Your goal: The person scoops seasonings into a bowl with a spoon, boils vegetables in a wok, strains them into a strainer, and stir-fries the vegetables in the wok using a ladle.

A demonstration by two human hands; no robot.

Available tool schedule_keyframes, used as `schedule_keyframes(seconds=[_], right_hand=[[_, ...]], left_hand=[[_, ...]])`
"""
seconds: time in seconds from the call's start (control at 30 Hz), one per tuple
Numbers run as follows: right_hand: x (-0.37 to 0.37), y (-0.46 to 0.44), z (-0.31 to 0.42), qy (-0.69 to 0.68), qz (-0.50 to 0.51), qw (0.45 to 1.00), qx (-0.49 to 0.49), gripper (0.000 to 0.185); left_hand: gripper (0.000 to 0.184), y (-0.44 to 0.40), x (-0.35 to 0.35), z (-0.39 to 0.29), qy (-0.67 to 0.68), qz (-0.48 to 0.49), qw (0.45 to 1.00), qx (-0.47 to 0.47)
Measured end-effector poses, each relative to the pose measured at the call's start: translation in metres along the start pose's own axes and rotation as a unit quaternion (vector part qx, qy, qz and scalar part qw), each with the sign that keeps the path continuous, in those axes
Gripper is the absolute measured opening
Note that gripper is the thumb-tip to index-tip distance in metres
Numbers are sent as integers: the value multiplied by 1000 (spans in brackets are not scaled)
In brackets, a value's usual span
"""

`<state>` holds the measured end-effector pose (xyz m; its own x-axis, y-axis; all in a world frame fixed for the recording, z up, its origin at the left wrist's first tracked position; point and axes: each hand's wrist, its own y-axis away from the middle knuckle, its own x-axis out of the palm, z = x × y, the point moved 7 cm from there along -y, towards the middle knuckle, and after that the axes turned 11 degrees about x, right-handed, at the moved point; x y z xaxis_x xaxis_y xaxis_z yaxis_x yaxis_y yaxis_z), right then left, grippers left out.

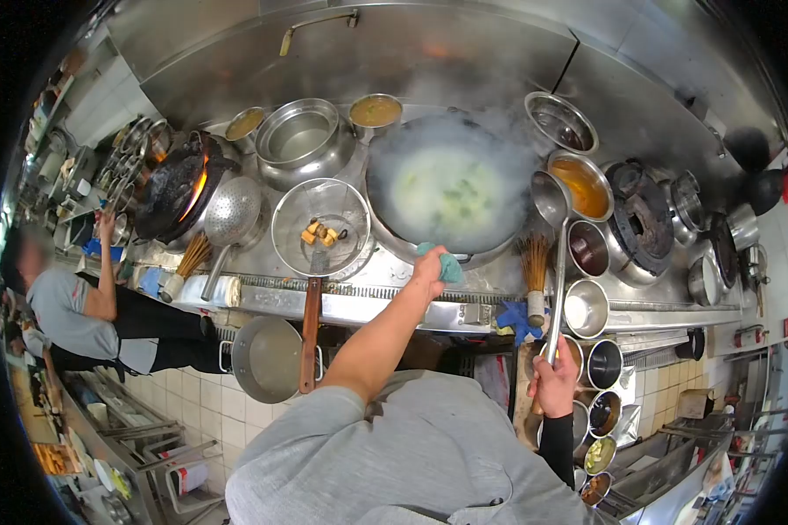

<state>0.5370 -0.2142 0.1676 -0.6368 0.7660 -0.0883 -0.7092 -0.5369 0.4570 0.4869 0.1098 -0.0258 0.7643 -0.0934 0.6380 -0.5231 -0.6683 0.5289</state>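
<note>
My left hand is closed on a green cloth at the near rim of a large wok. Pale, steaming liquid with green leaves fills the wok. A long-handled ladle is gripped in my right hand, its bowl raised near a metal bowl of orange-yellow liquid. To the left of the wok, a wire strainer with a wooden handle holds browned pieces of food.
A perforated skimmer and bamboo brushes lie along the stove edge. Flames show at a left wok. Below stands a big pot. Seasoning containers line the right. Another person stands at left.
</note>
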Motion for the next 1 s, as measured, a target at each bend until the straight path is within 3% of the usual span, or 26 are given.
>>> schedule_keyframes(seconds=[0.17,0.4,0.5,0.53,0.77,0.8,1.0], right_hand=[[22,-3,3,-5,30,999,-20,62],[45,2,18,18,27,999,-18,64],[50,-3,24,39,19,999,-19,63],[53,-4,29,54,20,998,-22,63],[67,-14,42,95,-12,995,-27,64],[75,-10,53,131,-5,990,-48,63],[89,-12,57,142,-1,990,-19,62]], left_hand=[[11,26,2,-19,43,-46,997,40],[10,47,-11,-35,97,0,995,34],[14,53,-26,-39,103,-28,994,20],[8,53,-32,-40,104,8,994,16],[16,92,-50,-71,123,-14,992,18],[15,90,-57,-71,128,43,991,17],[14,118,-76,-90,158,29,987,-24]])
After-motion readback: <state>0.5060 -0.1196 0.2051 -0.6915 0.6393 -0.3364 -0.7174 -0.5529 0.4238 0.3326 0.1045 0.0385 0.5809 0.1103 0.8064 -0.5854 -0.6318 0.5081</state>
